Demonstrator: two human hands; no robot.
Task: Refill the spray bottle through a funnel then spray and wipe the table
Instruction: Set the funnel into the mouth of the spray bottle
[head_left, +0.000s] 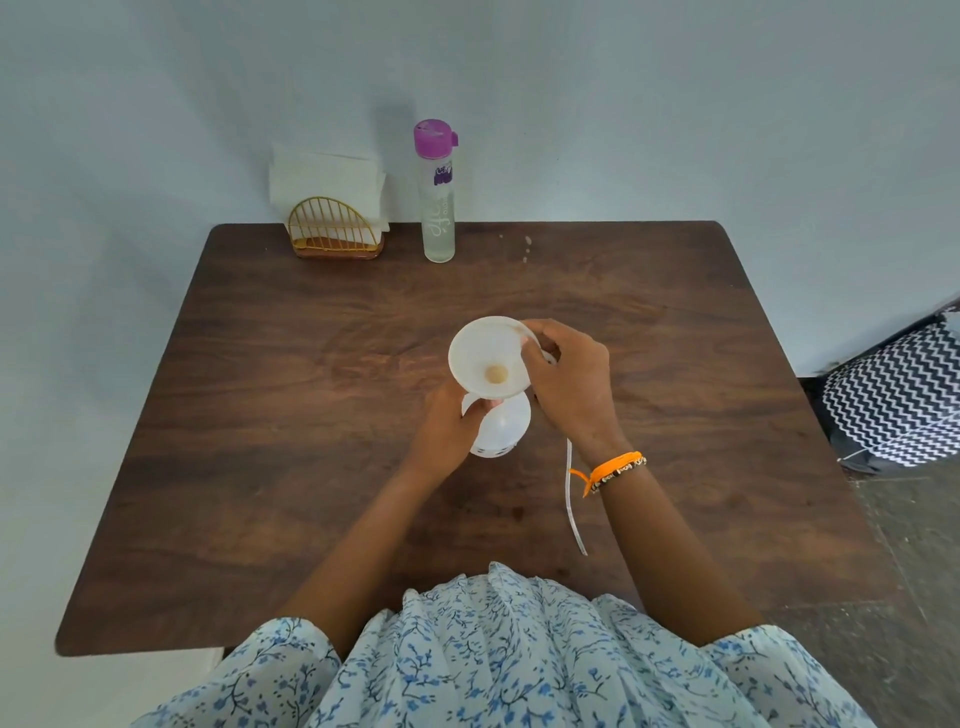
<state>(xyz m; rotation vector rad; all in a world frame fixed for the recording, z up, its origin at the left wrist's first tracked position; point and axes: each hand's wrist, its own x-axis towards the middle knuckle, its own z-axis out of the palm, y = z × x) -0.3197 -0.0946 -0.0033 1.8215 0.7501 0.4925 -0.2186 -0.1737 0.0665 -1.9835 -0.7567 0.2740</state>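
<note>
Presently, a white spray bottle (500, 428) stands upright near the middle of the tabletop (291, 415), with a white funnel (488, 358) seated in its neck, bowl facing up. Left hand (451, 431) grips the bottle's shoulder from the left, fingers curled round it just under the funnel. Right hand (569, 382) pinches the funnel's right rim, thumb and fingers closed on the edge; whether it also holds anything behind the rim cannot be told. An orange thread bracelet (610, 470) sits on the right wrist. A thin white dip tube (574, 504) lies on the tabletop just right of the bottle, partly under the right forearm, running toward the near edge. Along the far edge: a clear water bottle (439, 202) with a purple cap, upright, and to its left a gold wire napkin holder (335, 228) with white napkins (324, 179), toward the far left corner. A black-and-white zigzag-patterned bag (896, 400) sits on the floor beyond the right edge.
</note>
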